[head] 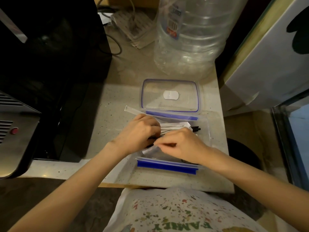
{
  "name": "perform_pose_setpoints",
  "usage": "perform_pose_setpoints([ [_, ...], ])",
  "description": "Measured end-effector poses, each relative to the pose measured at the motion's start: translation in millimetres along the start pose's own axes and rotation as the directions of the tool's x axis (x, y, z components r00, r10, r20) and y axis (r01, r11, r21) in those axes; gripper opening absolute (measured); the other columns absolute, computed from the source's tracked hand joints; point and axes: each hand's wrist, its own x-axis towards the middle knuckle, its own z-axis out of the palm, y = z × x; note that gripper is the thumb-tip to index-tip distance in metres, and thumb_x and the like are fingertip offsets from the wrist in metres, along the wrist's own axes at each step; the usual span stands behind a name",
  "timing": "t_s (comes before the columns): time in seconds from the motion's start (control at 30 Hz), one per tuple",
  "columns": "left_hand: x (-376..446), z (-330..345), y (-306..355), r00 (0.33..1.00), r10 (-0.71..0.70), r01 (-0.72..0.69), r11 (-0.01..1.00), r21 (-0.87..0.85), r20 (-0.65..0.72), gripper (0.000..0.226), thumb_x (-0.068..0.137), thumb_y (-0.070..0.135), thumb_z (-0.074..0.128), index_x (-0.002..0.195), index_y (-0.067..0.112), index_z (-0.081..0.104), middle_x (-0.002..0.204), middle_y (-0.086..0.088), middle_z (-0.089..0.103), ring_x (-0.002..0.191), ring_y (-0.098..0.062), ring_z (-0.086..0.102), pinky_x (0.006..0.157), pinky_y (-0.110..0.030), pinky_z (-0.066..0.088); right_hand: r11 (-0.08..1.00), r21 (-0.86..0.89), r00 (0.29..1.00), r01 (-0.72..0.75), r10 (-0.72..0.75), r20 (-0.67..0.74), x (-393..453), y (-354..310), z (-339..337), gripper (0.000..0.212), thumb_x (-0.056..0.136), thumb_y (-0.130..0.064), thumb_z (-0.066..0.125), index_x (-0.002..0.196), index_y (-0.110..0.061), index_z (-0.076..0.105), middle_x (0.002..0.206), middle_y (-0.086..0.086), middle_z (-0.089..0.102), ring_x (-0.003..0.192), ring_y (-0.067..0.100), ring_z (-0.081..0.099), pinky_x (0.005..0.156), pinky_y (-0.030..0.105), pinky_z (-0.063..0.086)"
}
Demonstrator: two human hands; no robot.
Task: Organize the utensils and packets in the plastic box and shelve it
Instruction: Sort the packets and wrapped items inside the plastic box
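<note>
A clear plastic box (204, 131) with blue clips stands on the counter, and its clear lid (169, 95) lies flat just behind it. Inside lie white paper packets (173, 125) and black utensils (196, 128). A long wrapped packet (132, 110) sticks out over the box's left rim. My left hand (138, 133) is curled over the bundle of packets and utensils at the box's left side. My right hand (182, 144) pinches a clear wrapped packet (150, 150) over the box's front part. What lies under both hands is hidden.
A large clear water bottle (190, 34) stands behind the lid. A black appliance (50, 56) fills the left, with a grey machine (15, 131) at the far left. A white cabinet (270, 61) rises on the right. The counter's front edge (150, 185) is near my body.
</note>
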Motion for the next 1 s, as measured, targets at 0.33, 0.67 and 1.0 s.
perform_pose_setpoints([
  [0.33, 0.1, -1.6, 3.1, 0.999, -0.016, 0.015, 0.999, 0.033, 0.028, 0.019, 0.071, 0.028, 0.072, 0.088, 0.021, 0.069, 0.100, -0.002, 0.070, 0.099, -0.020, 0.063, 0.093, -0.036, 0.043, 0.817, 0.472, 0.938, -0.332, 0.339, 0.072, -10.9, 4.3, -48.1, 0.010, 0.086, -0.019, 0.057, 0.080, -0.020, 0.065, 0.076, 0.002, 0.067, 0.067, 0.016, 0.066, 0.065, 0.022, 0.056],
  [0.67, -2.6, 4.9, 12.8, 1.000, -0.018, 0.019, 0.997, 0.073, -0.010, 0.024, 0.071, 0.039, 0.070, 0.087, 0.022, 0.071, 0.100, -0.001, 0.071, 0.098, -0.020, 0.064, 0.098, -0.040, 0.041, 0.868, 0.120, 0.873, -0.482, 0.462, 0.157, -12.6, 14.5, -103.3, 0.023, 0.076, -0.013, 0.075, 0.094, -0.017, 0.061, 0.076, -0.002, 0.071, 0.066, 0.000, 0.063, 0.065, 0.015, 0.050],
  [1.0, 6.6, 6.0, 20.0, 0.998, -0.035, 0.030, 0.994, 0.104, 0.045, 0.033, 0.058, 0.039, 0.081, 0.085, 0.023, 0.070, 0.104, -0.002, 0.069, 0.103, -0.023, 0.063, 0.096, -0.045, 0.043, 0.782, -0.073, 0.694, -0.619, 0.588, 0.415, 8.7, 16.6, -98.1, 0.015, 0.081, -0.008, 0.069, 0.095, -0.005, 0.065, 0.077, 0.022, 0.069, 0.046, 0.016, 0.052, 0.037, 0.017, 0.042],
])
